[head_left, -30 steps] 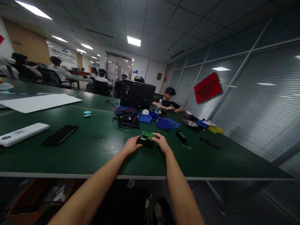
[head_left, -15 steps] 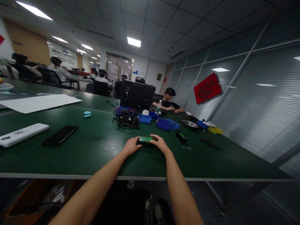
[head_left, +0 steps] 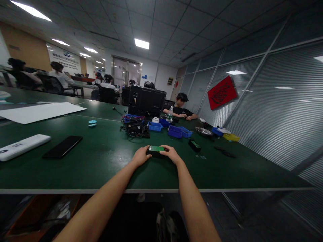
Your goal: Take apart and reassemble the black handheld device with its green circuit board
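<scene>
Between my two hands, on the green tabletop (head_left: 106, 161), is a small black case with a green circuit board (head_left: 156, 148) showing on its top. My left hand (head_left: 141, 156) grips the left end of the case, with the thumb on the near side. My right hand (head_left: 171, 154) grips the right end, fingers curled over the board's corner. Parts of the case are hidden by my fingers. To the right lies a similar black case with a green board (head_left: 194, 145), and small clear pieces (head_left: 203, 157) rest near it.
Ahead stand blue bins (head_left: 174, 131), a tangle of cables with a black device (head_left: 134, 129) and a monitor (head_left: 146, 101). A metal bowl (head_left: 204, 131) is at the right. A phone (head_left: 63, 147) and a white device (head_left: 24, 147) lie left. Across the table sits a person (head_left: 181, 107).
Both hands keep their hold on the circuit-board case, with hardly any movement. The whole view has shifted slightly.
</scene>
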Demonstrator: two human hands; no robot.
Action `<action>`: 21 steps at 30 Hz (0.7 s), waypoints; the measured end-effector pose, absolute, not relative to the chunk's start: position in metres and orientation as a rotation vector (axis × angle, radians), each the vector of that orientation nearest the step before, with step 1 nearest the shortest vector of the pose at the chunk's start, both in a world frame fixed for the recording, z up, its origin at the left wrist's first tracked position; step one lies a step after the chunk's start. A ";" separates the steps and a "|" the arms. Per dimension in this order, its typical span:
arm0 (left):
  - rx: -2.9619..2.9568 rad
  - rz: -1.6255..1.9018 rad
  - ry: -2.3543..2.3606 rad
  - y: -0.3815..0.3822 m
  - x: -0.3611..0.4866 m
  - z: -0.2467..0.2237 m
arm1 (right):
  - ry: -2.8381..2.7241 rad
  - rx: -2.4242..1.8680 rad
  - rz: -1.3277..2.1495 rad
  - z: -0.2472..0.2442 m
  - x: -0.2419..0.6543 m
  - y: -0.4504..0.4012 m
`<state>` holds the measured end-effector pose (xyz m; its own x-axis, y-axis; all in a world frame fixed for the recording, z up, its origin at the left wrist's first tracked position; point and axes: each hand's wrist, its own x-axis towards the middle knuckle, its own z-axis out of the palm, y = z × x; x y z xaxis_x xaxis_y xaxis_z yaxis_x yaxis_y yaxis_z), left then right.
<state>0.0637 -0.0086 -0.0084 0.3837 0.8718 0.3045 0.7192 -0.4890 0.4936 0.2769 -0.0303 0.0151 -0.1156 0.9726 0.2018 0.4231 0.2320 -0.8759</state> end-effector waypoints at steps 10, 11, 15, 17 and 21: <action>2.340 0.726 1.398 -0.015 0.063 0.000 | -1.632 -1.335 0.959 0.016 0.280 -0.033; 2.343 0.731 1.397 -0.014 0.063 0.000 | -1.641 -1.341 0.957 0.016 0.281 -0.033; 2.365 0.757 1.391 -0.012 0.064 -0.003 | -1.683 -1.354 0.930 0.014 0.283 -0.032; 2.362 0.757 1.400 -0.011 0.064 -0.005 | -1.715 -1.354 0.891 0.013 0.282 -0.031; 2.326 0.756 1.426 -0.010 0.064 -0.005 | -1.815 -1.435 0.727 0.008 0.276 -0.025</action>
